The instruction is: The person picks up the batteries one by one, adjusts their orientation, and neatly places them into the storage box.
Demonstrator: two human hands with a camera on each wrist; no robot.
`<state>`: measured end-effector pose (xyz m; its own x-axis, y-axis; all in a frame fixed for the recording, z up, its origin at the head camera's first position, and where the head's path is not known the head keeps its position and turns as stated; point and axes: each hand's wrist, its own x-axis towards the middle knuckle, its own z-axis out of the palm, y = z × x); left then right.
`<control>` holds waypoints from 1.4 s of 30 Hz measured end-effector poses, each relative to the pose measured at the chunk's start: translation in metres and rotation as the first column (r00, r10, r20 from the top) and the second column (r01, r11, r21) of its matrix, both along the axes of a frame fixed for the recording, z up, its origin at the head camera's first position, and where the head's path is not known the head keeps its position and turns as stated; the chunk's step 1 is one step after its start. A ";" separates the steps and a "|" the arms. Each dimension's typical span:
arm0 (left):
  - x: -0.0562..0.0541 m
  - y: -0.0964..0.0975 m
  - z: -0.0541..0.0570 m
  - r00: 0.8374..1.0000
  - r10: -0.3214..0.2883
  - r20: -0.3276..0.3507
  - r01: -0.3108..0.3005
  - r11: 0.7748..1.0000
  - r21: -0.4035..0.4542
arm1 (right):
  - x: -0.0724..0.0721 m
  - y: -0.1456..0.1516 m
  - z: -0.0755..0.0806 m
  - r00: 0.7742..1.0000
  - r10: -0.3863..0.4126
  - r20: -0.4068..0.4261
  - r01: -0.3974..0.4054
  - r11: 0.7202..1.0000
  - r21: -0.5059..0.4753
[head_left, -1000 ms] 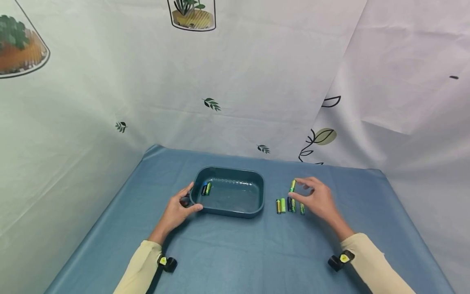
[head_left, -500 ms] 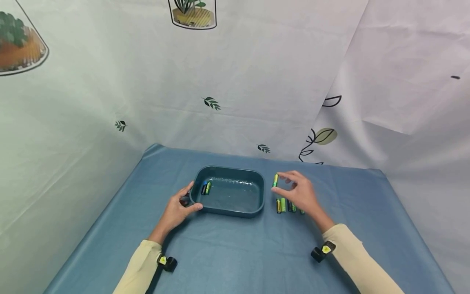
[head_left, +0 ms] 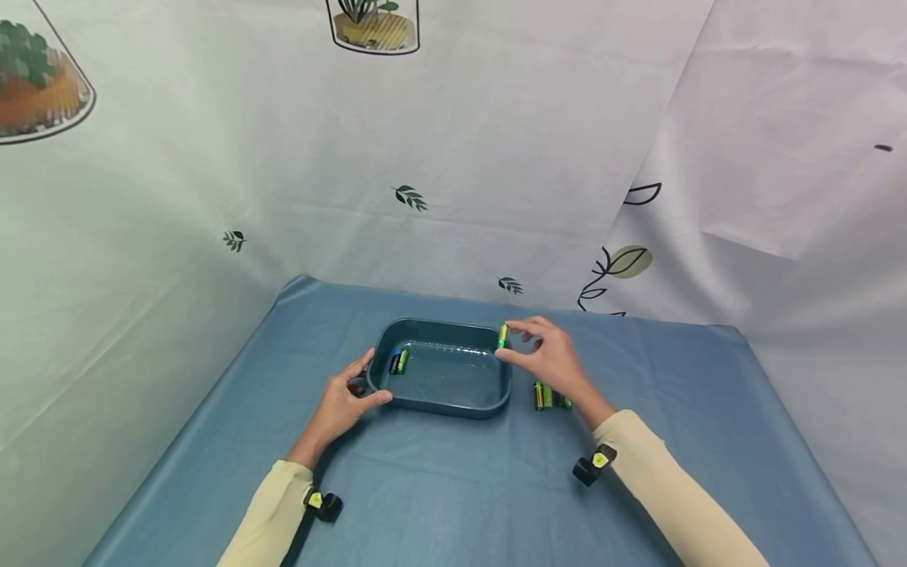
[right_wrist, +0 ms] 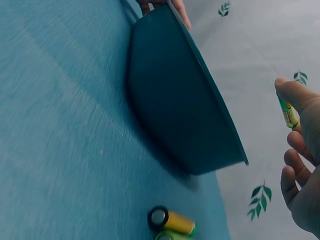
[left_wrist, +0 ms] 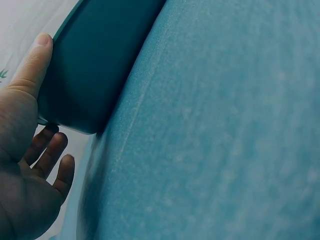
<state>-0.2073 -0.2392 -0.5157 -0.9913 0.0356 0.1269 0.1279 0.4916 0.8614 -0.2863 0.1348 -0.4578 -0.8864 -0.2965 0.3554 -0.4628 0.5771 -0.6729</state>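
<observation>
A dark teal rectangular baking dish (head_left: 446, 409) with a small side handle stands on the table. At its left end my left hand (head_left: 340, 405) holds it, thumb along the near rim and fingers toward the handle. Between thumb and fingertips, my right hand (head_left: 549, 356) pinches a green and yellow battery (head_left: 502, 337) upright, overlapping the dish's right rim in the head view. The right wrist view shows the same battery (right_wrist: 289, 114) beyond the thumb. Inside the dish, toward its left end, lie a green battery (head_left: 402, 362) and a dark one (head_left: 394, 364), side by side.
Right of the dish, several more batteries (head_left: 538, 396) lie on the blue cloth (head_left: 453, 488), partly under the right forearm in the head view. A white patterned curtain (head_left: 453, 157) hangs behind the table. Both wrists wear small black cameras (head_left: 327, 506).
My right hand has carried the battery leftward from above the loose batteries to the dish's right rim. My left hand and the dish have stayed in place.
</observation>
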 end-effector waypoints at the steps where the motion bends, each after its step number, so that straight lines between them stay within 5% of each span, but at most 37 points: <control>1: 0.000 0.000 0.000 1.000 0.000 -0.001 0.000 1.000 0.003 | -0.001 -0.003 0.001 1.000 0.010 0.002 -0.010 1.000 0.001; 17: -0.001 0.000 -0.002 1.000 -0.006 -0.018 0.006 1.000 0.006 | -0.014 -0.049 0.005 0.992 0.087 0.087 -0.088 0.996 0.008; 42: -0.003 0.001 -0.003 0.999 -0.002 -0.034 0.002 1.000 -0.004 | -0.016 -0.103 -0.014 0.967 0.170 0.191 -0.162 0.985 -0.059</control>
